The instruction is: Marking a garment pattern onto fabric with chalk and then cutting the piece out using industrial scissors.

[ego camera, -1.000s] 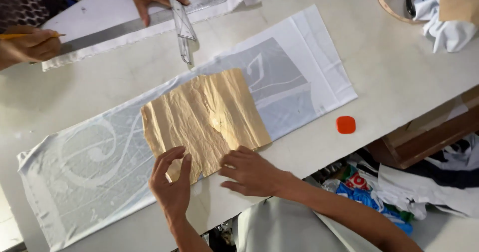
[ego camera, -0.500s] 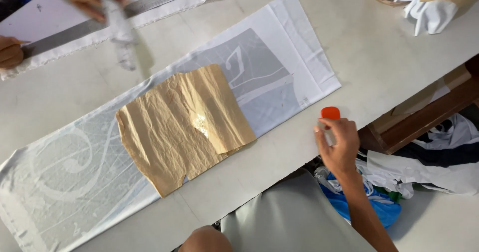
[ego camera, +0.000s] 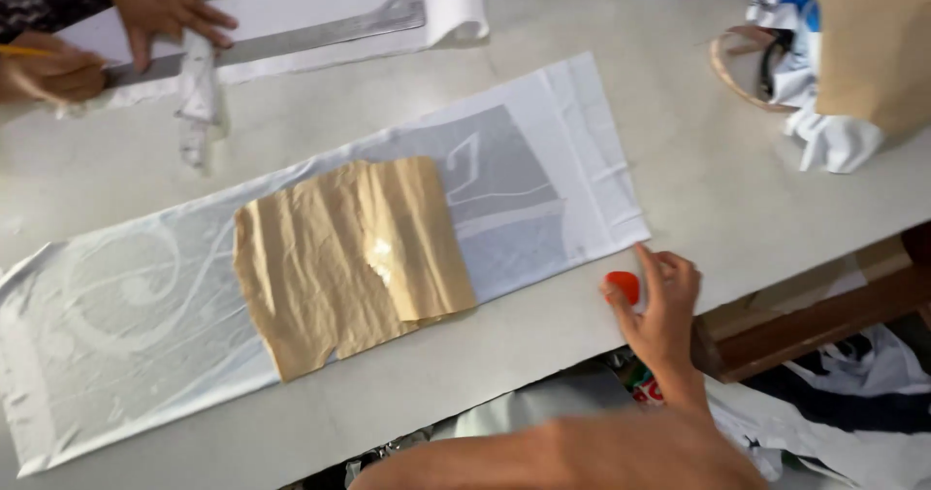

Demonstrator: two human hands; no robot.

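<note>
Pale table fills our view, a long white cloth across it with crumpled tan paper on top. Our right hand reaches in from 5 o'clock, fingers curled around a small red chalk lying just off the cloth's corner, thumb touching it. Our left hand is out of sight.

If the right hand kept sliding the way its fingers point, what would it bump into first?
The right hand, by the small orange piece, points up and a bit left. It would probably meet the corner of the white cloth first, though the exact line is hard to judge.
</note>
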